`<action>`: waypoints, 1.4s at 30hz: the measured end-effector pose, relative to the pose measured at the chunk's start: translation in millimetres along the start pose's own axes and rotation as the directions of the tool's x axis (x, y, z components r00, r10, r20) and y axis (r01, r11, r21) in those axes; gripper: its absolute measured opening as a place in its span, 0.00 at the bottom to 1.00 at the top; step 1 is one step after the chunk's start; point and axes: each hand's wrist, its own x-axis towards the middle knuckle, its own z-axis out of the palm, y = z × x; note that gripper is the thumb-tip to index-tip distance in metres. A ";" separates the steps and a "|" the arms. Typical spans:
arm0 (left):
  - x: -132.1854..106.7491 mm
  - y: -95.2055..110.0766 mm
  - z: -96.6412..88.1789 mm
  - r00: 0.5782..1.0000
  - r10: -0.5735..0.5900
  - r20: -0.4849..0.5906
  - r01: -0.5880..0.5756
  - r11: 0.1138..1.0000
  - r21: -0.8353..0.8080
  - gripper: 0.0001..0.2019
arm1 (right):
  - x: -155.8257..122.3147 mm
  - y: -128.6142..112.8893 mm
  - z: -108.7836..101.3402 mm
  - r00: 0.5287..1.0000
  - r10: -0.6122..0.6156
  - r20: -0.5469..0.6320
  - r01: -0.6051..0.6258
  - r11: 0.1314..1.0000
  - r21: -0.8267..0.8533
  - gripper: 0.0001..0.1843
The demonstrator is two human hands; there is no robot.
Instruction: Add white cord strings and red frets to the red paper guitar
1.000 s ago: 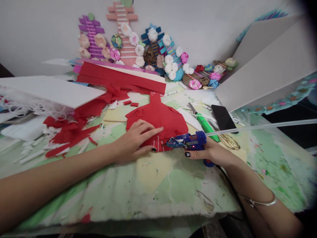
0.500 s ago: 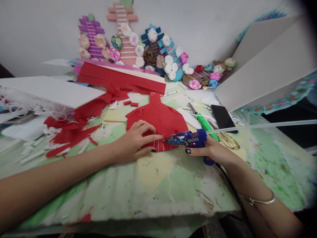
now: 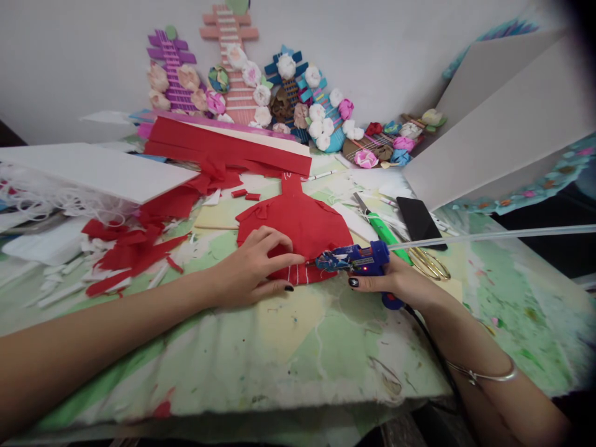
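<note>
**A:** Item one, and where is it?
**B:** Red paper cutout (image 3: 302, 223), bell-shaped with a narrow neck. It lies flat at the centre of the green-and-cream painted table (image 3: 302, 354), wide edge toward the person. Short white lines mark that edge.

**A:** Surroundings?
**B:** Left: red paper scraps (image 3: 125, 248) and a white foam board (image 3: 93, 167). Behind: a folded red sheet (image 3: 228, 149), then paper-flower craft pieces (image 3: 288, 99) against the wall. Right, near the cutout: a green-handled cutter (image 3: 384, 233), a black phone (image 3: 421, 222) and gold-handled scissors (image 3: 433, 264). A large white board (image 3: 503, 124) leans beyond them. Only the left hand overlaps the cutout.

**A:** Hands?
**B:** Left hand (image 3: 254, 267): flat, palm down, fingers spread on the cutout's lower left, index stretched along the edge. It grasps nothing. Right hand (image 3: 403, 282): clenched round the grip of a blue glue gun (image 3: 354, 261), a dark-nailed finger under the barrel. The nozzle is at the cutout's lower right edge; whether it touches cannot be told. A long clear glue stick (image 3: 488, 237) projects rightward from the gun's back.

**A:** Arms?
**B:** The left forearm lies across the table from the lower left. The right forearm enters from the lower right and wears a silver bangle (image 3: 484, 375). A black cord (image 3: 433, 347) trails below the hand.
</note>
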 end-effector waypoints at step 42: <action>28.2 -11.6 -35.6 0.910 0.178 0.375 -0.270 0.940 0.210 0.22 | 0.1 5.2 -0.8 0.999 -0.034 -0.001 0.034 0.999 0.032 0.22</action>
